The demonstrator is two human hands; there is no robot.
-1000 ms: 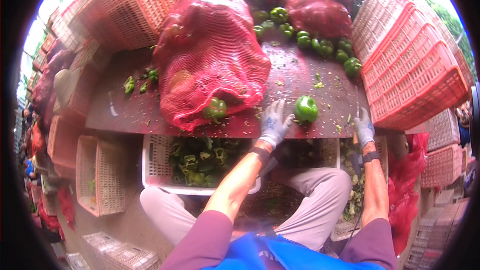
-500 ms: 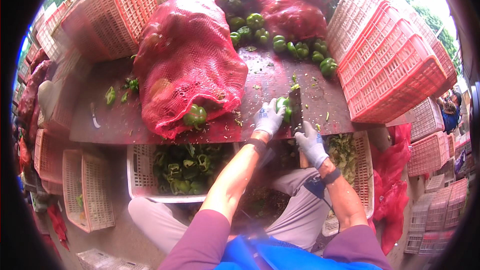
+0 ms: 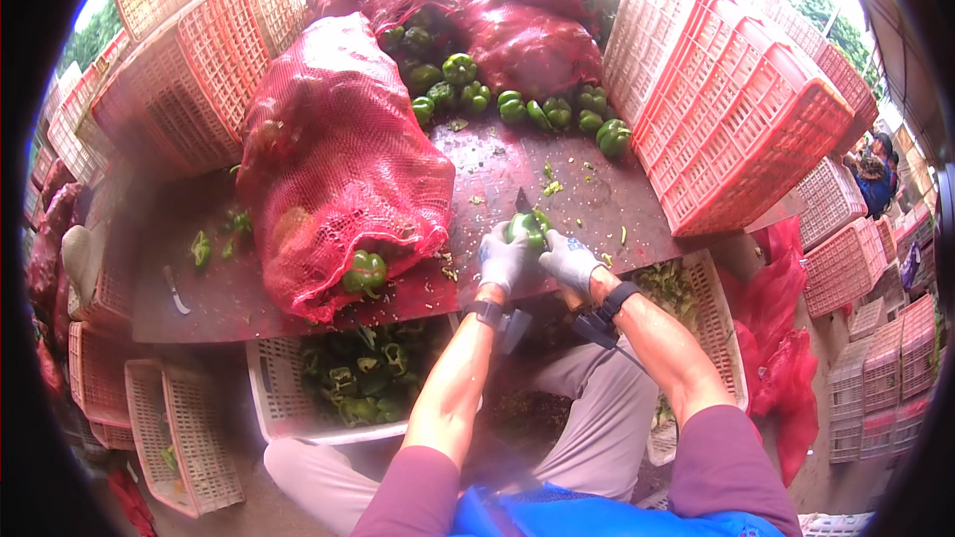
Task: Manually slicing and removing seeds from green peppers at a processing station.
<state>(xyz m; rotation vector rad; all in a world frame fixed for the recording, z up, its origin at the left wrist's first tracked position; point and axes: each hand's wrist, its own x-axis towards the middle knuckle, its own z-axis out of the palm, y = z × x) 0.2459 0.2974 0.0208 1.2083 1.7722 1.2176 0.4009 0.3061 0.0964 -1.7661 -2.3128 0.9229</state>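
Note:
A green bell pepper (image 3: 527, 228) is held just above the table near its front edge. My left hand (image 3: 502, 259), in a pale glove, closes round its left side. My right hand (image 3: 572, 264), also gloved, grips a knife whose dark blade (image 3: 522, 201) shows past the pepper's far side. Part of its wooden handle (image 3: 571, 296) shows below that hand. The right fingers lie against the pepper, and most of the blade is hidden. Bits of green pepper and seeds are scattered on the dark red table (image 3: 497, 154).
A red mesh sack (image 3: 343, 159) of peppers stands left, a small knife (image 3: 175, 290) beyond it. Loose peppers (image 3: 552, 111) and more sacks lie at the back. Plastic crates (image 3: 741, 104) flank the table. Below its edge, one crate (image 3: 271, 393) holds cut peppers, another (image 3: 718, 323) pale scraps.
The knife has gone from standing upright beside the pepper to lying across it, largely hidden. My hands have drawn closer together round the pepper. The whole view has shifted.

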